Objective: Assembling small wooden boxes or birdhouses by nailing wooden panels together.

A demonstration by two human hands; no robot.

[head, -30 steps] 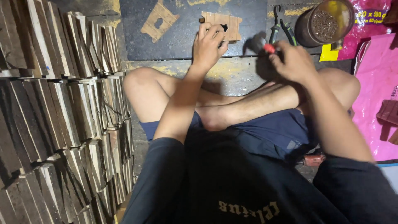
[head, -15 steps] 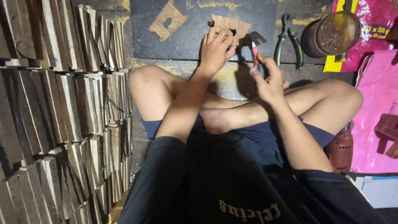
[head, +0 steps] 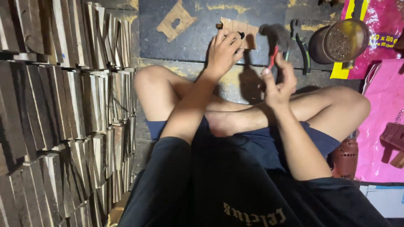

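My left hand presses on a flat notched wooden piece lying on a dark mat, with the fingertips pinching something small and dark against it. My right hand grips the red handle of a small hammer. The hammer's blurred head hovers just right of the wooden piece, a little above the mat. I sit cross-legged with both knees spread behind the hands.
A second cut-out wooden piece lies on the mat to the left. Pliers and a round tin of small nails sit to the right, by pink plastic bags. Stacked wooden slats fill the left side. A power drill rests by my right thigh.
My right hand came in from beside the pliers toward the wooden piece, bringing the hammer with it. My left hand has stayed on the wooden piece.
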